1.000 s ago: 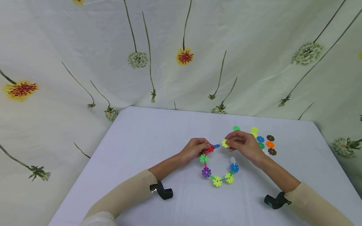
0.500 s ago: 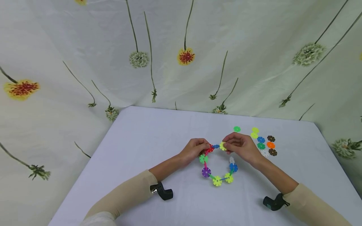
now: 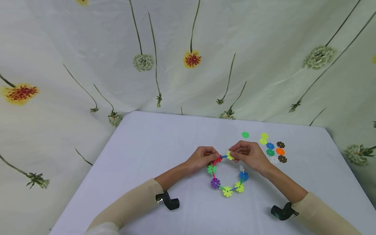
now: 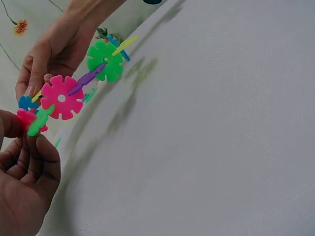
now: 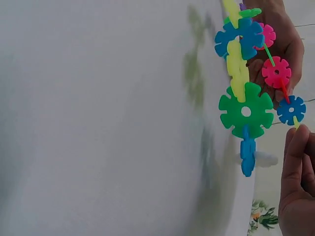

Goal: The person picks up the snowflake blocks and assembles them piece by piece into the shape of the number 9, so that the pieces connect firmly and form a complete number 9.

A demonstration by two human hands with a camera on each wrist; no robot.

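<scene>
A curved chain of notched plastic snowflake discs, linked edge to edge in several colours, is held above the white table. My left hand pinches a red disc near one end. Beyond it a blue disc joins a yellow disc, which my right hand pinches between thumb and fingertips. The chain's other end, a white disc slotted into a blue disc, hangs free below the right hand. A green disc of the chain faces the right wrist camera.
Loose discs lie on the table behind and right of the right hand: a green disc, two yellow discs, a blue disc, an orange disc, brown and white ones. A flower-print cloth hangs behind the table.
The right hand has brought its yellow disc leftward to the blue disc at the chain's end, closing the gap between them. The hands and chain now sit slightly lower in the head view.
</scene>
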